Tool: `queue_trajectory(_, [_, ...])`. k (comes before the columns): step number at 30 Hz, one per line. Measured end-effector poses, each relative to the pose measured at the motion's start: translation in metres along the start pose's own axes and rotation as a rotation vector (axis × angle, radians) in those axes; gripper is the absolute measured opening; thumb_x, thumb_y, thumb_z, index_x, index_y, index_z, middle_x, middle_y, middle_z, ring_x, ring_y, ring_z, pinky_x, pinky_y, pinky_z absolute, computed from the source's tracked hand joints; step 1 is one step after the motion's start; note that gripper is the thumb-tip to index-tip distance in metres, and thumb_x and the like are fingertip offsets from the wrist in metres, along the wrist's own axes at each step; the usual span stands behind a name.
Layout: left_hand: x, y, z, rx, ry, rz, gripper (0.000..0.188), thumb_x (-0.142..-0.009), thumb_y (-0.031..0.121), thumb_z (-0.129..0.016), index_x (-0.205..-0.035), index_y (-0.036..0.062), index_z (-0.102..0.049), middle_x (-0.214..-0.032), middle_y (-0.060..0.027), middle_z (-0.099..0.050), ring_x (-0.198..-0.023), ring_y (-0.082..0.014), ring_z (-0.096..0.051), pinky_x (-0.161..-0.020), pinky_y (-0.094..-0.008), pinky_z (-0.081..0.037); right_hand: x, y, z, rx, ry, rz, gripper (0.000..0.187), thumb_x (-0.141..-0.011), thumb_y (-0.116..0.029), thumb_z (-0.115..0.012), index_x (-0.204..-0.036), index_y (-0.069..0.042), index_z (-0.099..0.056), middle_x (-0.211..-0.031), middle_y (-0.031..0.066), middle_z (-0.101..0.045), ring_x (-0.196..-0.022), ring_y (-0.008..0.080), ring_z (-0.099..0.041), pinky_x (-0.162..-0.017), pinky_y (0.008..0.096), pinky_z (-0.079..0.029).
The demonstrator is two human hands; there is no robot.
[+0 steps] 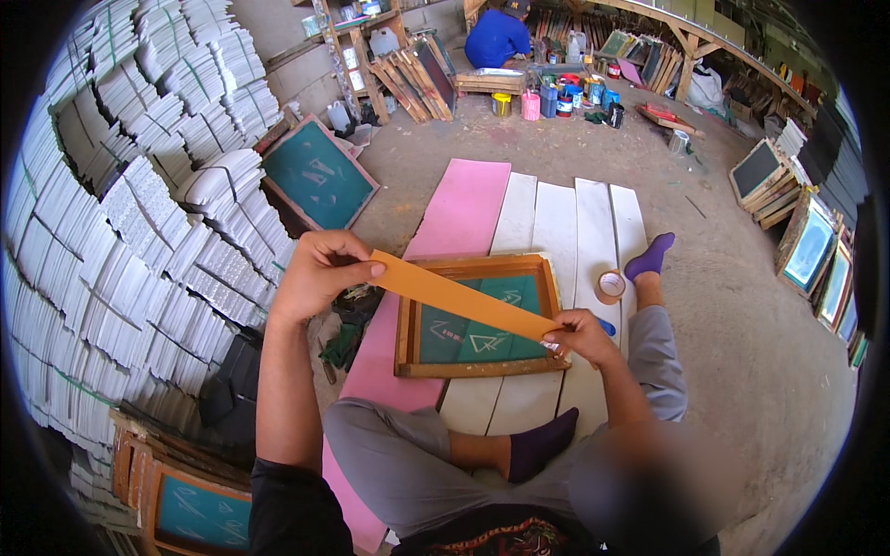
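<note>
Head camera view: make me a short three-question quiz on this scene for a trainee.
1. True or false: the left hand holds one end of the orange-brown tape strip and the right hand the other.
2. Where does the tape roll lie? A: on the white boards; B: on the pink board; C: on the bare floor.
3. What colour is the screen inside the wooden frame?
Key: 1 true; 2 A; 3 green.

Left hand (329, 266) raised at nine o'clock in a pinch, left forearm (289, 375) held upright, right hand (588, 337) held lower at four o'clock, fingers (573, 319) curled
</note>
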State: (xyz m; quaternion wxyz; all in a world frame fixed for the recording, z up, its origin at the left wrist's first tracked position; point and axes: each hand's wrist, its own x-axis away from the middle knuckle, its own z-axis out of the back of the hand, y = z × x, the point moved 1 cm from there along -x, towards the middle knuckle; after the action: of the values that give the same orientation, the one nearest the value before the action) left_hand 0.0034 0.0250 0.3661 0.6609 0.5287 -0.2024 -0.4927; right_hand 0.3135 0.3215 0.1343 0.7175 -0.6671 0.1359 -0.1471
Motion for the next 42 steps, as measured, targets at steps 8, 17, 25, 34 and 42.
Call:
queue_trajectory(8, [0.017, -0.047, 0.003, 0.183, 0.105, 0.095, 0.009, -0.089, 0.0, -0.08, -0.09, -0.0029, -0.071, -0.084, -0.0085, -0.074, -0.073, -0.0143, -0.072, -0.067, -0.0264, -0.058, 0.014, -0.005, 0.046, -0.088, 0.25, 0.024, 0.015, -0.092, -0.008, -0.078, -0.103, 0.0, -0.074, -0.085, 0.0052, -0.074, -0.065, 0.0101, -0.065, -0.059, 0.0261, -0.055])
queue_trajectory(17, [0.041, -0.125, -0.024, 0.332, 0.299, 0.082, 0.008, -0.091, -0.002, -0.077, -0.094, -0.003, -0.07, -0.087, -0.0104, -0.074, -0.072, -0.0146, -0.071, -0.066, -0.0269, -0.06, 0.017, -0.012, 0.048, -0.106, 0.452, 0.032, 0.011, -0.093, -0.01, -0.078, -0.096, -0.002, -0.072, -0.084, 0.0041, -0.073, -0.066, 0.0079, -0.063, -0.06, 0.0233, -0.052])
queue_trajectory(25, [0.065, -0.194, -0.051, 0.306, 0.466, 0.047, 0.014, -0.089, 0.0, -0.08, -0.1, -0.004, -0.072, -0.088, -0.0125, -0.076, -0.073, -0.0153, -0.071, -0.071, -0.0288, -0.06, 0.01, -0.002, 0.031, -0.025, 0.592, -0.07, 0.016, -0.091, -0.013, -0.08, -0.103, -0.005, -0.074, -0.086, 0.0015, -0.073, -0.07, 0.0089, -0.065, -0.058, 0.0235, -0.051])
queue_trajectory(34, [0.076, -0.271, -0.061, 0.296, 0.429, 0.276, 0.014, -0.089, -0.001, -0.079, -0.101, -0.0058, -0.075, -0.092, -0.0118, -0.077, -0.081, -0.0157, -0.071, -0.078, -0.03, -0.06, -0.011, 0.044, 0.028, 0.076, 0.598, -0.224, 0.018, -0.091, -0.011, -0.08, -0.105, -0.002, -0.075, -0.079, 0.0014, -0.069, -0.061, 0.006, -0.056, -0.055, 0.0218, -0.045])
queue_trajectory(42, [0.07, -0.309, -0.071, 0.328, 0.382, 0.394, 0.01, -0.089, -0.001, -0.079, -0.098, -0.004, -0.076, -0.092, -0.0093, -0.077, -0.081, -0.0141, -0.07, -0.078, -0.0276, -0.057, -0.014, 0.101, 0.038, 0.211, 0.567, -0.431, 0.017, -0.089, -0.01, -0.078, -0.1, 0.001, -0.074, -0.084, 0.0053, -0.07, -0.067, 0.0116, -0.062, -0.057, 0.0253, -0.05])
